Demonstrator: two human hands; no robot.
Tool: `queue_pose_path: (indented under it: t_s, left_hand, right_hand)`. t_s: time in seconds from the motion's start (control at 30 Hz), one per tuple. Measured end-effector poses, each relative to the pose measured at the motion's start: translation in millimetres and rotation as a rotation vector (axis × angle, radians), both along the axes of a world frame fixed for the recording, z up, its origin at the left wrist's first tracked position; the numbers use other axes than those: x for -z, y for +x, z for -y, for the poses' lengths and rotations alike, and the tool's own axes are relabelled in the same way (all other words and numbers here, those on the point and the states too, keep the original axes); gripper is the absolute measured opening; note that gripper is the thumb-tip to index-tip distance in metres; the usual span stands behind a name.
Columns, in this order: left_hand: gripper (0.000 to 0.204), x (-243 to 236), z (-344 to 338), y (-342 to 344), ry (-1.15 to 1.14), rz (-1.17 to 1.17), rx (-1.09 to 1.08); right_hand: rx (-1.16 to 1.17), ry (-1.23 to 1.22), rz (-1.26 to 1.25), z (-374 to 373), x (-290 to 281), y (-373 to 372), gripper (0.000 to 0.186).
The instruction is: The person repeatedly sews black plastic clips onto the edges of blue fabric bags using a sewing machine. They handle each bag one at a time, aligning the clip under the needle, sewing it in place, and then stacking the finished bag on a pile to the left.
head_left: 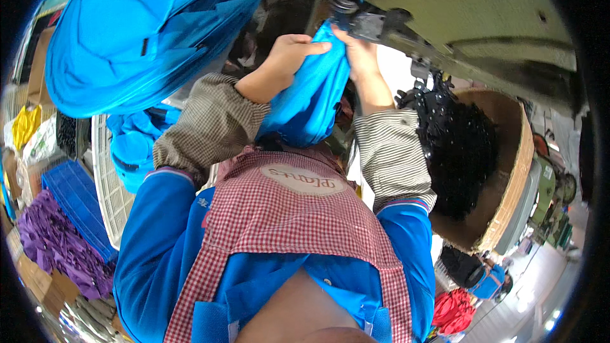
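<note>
Our left hand (286,63) is closed on a piece of bright blue cloth (311,92), its thumb laid flat across the front and its fingers folded in behind. Our right hand (360,54) has hold of the same cloth at its upper right edge, thumb against the fabric and the other fingers mostly hidden. Between the two hands the cloth hangs in loose folds, its narrow top end just under the black mechanism (368,25) of an olive-green machine (470,9) and its lower end near our lap. We cannot tell whether the top end touches the mechanism.

Striped oversleeves (213,121) cover our forearms, and we wear a red-and-white gingham apron (286,216) over a blue top. To the right of our right forearm, a cardboard box (513,178) holds a heap of small black pieces (460,152), too tangled to make out singly. To the upper left lies a large stack of blue fabric (127,32). Below it, a white slatted basket (103,174) has more crumpled blue fabric in it. Farther out are purple strips (60,241) at the left and a red bundle (453,311) at the lower right.
</note>
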State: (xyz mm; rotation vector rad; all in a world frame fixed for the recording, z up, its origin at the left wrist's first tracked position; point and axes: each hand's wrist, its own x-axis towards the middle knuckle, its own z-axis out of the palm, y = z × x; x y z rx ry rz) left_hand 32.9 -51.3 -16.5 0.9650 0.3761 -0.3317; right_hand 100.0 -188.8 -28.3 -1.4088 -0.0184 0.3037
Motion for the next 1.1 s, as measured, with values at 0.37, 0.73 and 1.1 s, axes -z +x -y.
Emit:
queue_pose_path:
  t_s: [0.37, 0.73, 1.1]
  left_hand:
    - [0.029, 10, 1, -26, 0.167, 0.112, 0.035]
    - [0.027, 0, 5, -28, 0.116, 0.101, -0.014]
    - [0.029, 9, -1, -27, 0.095, 0.119, 0.006]
  right_hand:
    - [-0.259, -1.951, 0.336, 221, 82, -22, 0.054]
    - [-0.110, -1.633, 0.416, 228, 96, -20, 0.040]
    - [0.258, 0.162, -0.243, 158, 4, -34, 0.032]
